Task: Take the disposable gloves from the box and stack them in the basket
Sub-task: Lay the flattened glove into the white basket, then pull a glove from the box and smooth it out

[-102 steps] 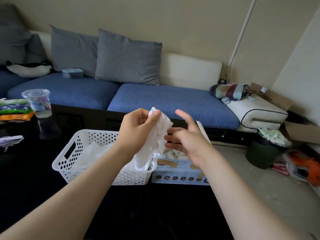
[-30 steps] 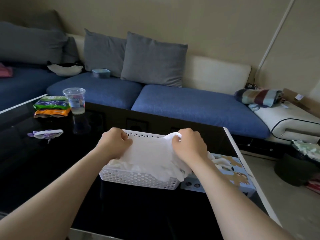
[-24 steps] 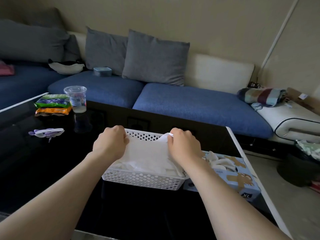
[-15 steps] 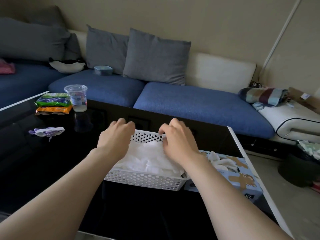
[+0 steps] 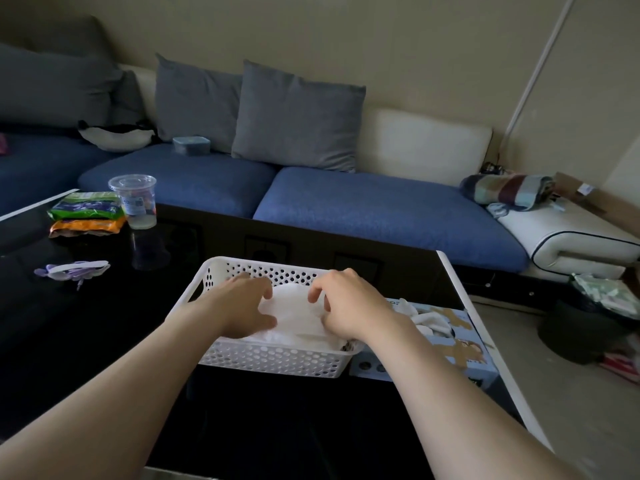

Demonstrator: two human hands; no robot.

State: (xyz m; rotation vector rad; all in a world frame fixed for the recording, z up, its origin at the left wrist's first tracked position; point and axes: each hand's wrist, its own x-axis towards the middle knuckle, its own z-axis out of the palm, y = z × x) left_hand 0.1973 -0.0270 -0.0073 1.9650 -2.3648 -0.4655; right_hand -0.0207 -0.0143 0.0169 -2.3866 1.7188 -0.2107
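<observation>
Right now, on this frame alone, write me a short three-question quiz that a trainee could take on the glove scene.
1. True or false: the light blue cardboard glove box stands left of the white perforated plastic basket.
2. Where are the left hand and the right hand? A) on the white disposable gloves in the basket; B) inside the box; C) in the air, touching nothing.
3. Fill in: more white gloves show in the box's ___.
Key: 1 false, the box stands right of the basket; 2 A; 3 opening.
</observation>
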